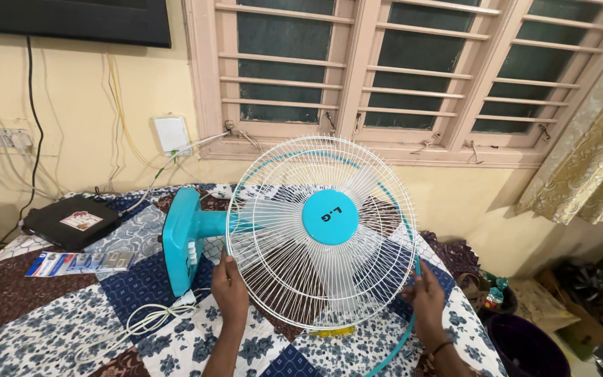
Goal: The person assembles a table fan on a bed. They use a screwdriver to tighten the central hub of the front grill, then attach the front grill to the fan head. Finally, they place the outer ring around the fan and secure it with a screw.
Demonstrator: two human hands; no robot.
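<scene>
On a patchwork bedspread (pixel 57 328), at the centre of the view, lying on its side: a table fan with a white wire guard (pixel 321 230) facing the camera and a round turquoise cap (pixel 329 217) at its hub. At 9 o'clock from the guard, joined by a short neck, the turquoise base (pixel 179 241), standing on edge. At 7 o'clock on the guard's rim, the left hand (pixel 230 287), fingers curled closed around the wire edge. At 4 o'clock on the rim, the right hand (pixel 427 297), fingers closed on the guard's edge and touching a loose turquoise ring (pixel 396 345) that curves down toward 5 o'clock. Below the base, at 8 o'clock from the guard, a white cord (pixel 148 320) in loose loops on the bedspread. Farther out at 9 o'clock, a black box (pixel 71 222) near the wall, with a flat printed packet (pixel 78 263) just in front of it. Behind the fan, at 12 o'clock, a window (pixel 399 70) with a pale wooden frame and horizontal bars. At 2 o'clock, a patterned yellow curtain (pixel 594 160). At 4 o'clock, off the bed, a dark purple bucket (pixel 525 345) on the floor.
</scene>
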